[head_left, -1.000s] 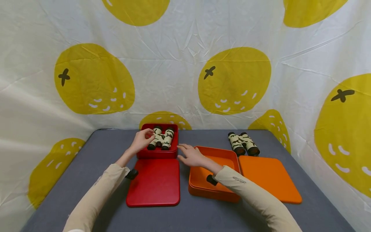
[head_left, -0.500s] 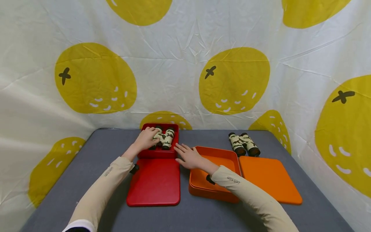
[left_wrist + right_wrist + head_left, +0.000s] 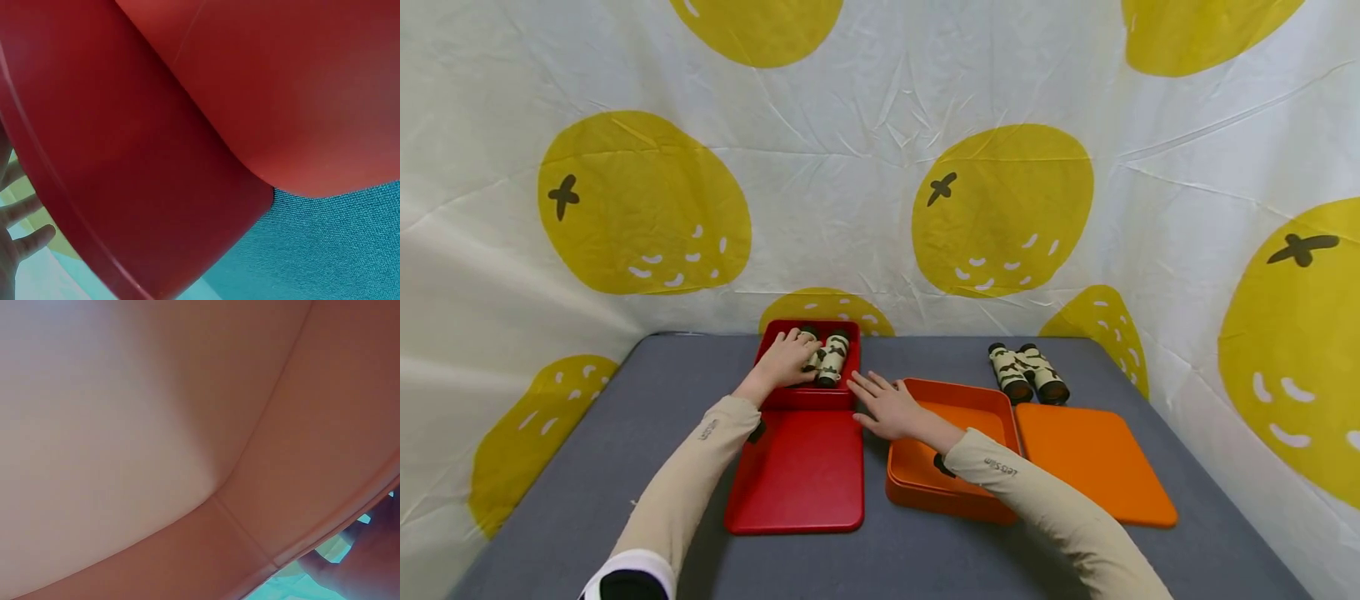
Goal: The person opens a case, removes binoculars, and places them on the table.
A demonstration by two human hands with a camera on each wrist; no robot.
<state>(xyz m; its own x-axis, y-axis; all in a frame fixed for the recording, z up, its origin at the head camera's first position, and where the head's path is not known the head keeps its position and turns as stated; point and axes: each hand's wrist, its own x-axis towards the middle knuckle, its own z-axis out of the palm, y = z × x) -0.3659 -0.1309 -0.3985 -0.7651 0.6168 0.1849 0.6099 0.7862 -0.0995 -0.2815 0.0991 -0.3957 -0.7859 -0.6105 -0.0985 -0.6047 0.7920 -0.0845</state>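
A red box (image 3: 773, 401) stands open at the back of the table. Camouflage binoculars (image 3: 832, 360) lie inside it, in cream with dark patches. My left hand (image 3: 781, 364) rests over their left barrel, hiding most of it; its fingers (image 3: 28, 212) appear spread beyond the box rim in the left wrist view. My right hand (image 3: 891, 410) is stretched out flat, fingertips at the red box's near right corner; whether they touch is unclear. Beneath the right wrist is an open orange box (image 3: 951, 502), whose inside fills most of the right wrist view.
The red lid (image 3: 805, 475) lies in front of the red box. An orange lid (image 3: 1093, 467) lies right of the orange box. A second pair of camouflage binoculars (image 3: 1030, 372) sits on the grey table (image 3: 647, 400) behind that lid. A patterned curtain (image 3: 827, 208) encloses the table.
My left hand has moved forward and right, from beside the binoculars onto their left barrel. My right hand has shifted slightly left toward the red box's corner. The boxes and lids look unmoved.
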